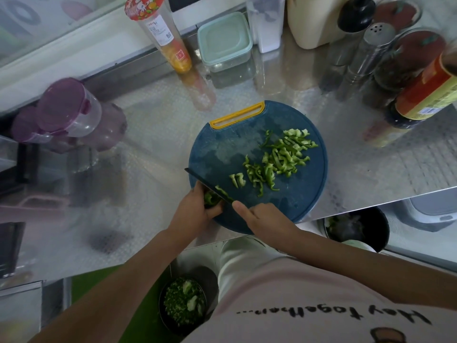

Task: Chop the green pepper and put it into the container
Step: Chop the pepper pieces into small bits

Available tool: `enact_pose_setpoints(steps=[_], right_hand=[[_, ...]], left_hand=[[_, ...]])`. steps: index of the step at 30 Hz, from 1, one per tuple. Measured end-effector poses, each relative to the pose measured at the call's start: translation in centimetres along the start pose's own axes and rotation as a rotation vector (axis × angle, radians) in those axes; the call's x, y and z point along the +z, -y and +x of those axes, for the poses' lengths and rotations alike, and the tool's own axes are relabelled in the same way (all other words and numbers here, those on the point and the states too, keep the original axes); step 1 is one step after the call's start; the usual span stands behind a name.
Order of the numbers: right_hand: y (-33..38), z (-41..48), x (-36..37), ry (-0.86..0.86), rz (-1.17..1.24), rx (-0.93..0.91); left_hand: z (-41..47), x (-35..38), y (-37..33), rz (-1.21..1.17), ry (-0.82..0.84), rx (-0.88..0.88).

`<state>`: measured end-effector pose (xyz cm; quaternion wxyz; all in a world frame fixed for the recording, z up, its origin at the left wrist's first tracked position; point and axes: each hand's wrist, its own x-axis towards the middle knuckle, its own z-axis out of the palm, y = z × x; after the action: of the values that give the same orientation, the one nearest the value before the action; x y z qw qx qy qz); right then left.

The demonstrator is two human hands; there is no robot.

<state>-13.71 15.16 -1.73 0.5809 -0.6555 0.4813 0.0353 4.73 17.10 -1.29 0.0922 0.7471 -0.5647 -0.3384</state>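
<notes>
- I am in the chopping step: my left hand [197, 209] curls its fingers round the uncut piece of green pepper [210, 200] at the lower left edge of the cutting board [222, 149], pinning it down.
- My right hand [262, 216] is clamped on the handle of the knife [209, 186], forefinger laid along the spine. The dark blade runs up and left across the pepper, just beside my left fingers.
- The cut strips [277, 159] lie in a loose band from the board's middle toward its upper right, well apart from the blade.
- The lidded container [223, 39] stands at the upper centre of the frame, beyond the board; the lid looks to be on. I take it for the target, though I cannot be sure.
- Only a small stub of pepper shows in my grip, so I judge the cutting nearly done.
- Next I should press the blade straight down, fingertips tucked back, since little pepper is left to hold. After that comes opening the container and gathering the strips.
</notes>
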Motion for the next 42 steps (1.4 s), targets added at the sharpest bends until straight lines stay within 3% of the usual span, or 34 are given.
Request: enact_pose_setpoints(steps=[4, 18, 21, 28, 33, 35, 39, 42], right_hand=[[-0.3, 0.3, 0.5, -0.068, 0.013, -0.065], [0.5, 0.9, 0.4, -0.012, -0.097, -0.108], [0.4, 2.0, 0.6, -0.017, 0.080, 0.053], [1.7, 3.7, 0.4, 0.013, -0.180, -0.017], [2.9, 4.2, 0.7, -0.055, -0.042, 0.042], [2.4, 3.9, 0.2, 0.012, 0.041, 0.019], [1.0, 3.4, 0.3, -0.033, 0.478, 0.124], [0.4, 2.4, -0.2, 0.009, 0.316, 0.053]], left_hand=[[0.3, 0.3, 0.2, -0.017, -0.006, 0.028], [0.7, 0.7, 0.7, -0.104, -0.005, 0.030], [0.8, 0.7, 1.0, -0.094, 0.014, 0.021], [0.6, 0.7, 1.3, -0.133, 0.021, 0.064], [0.1, 0.8, 1.3, -0.085, -0.004, 0.088], [0.0, 0.9, 1.2, -0.022, -0.035, 0.073], [-0.3, 1.1, 0.9, -0.004, -0.057, 0.056], [-0.2, 1.0, 1.0, -0.033, -0.049, 0.012]])
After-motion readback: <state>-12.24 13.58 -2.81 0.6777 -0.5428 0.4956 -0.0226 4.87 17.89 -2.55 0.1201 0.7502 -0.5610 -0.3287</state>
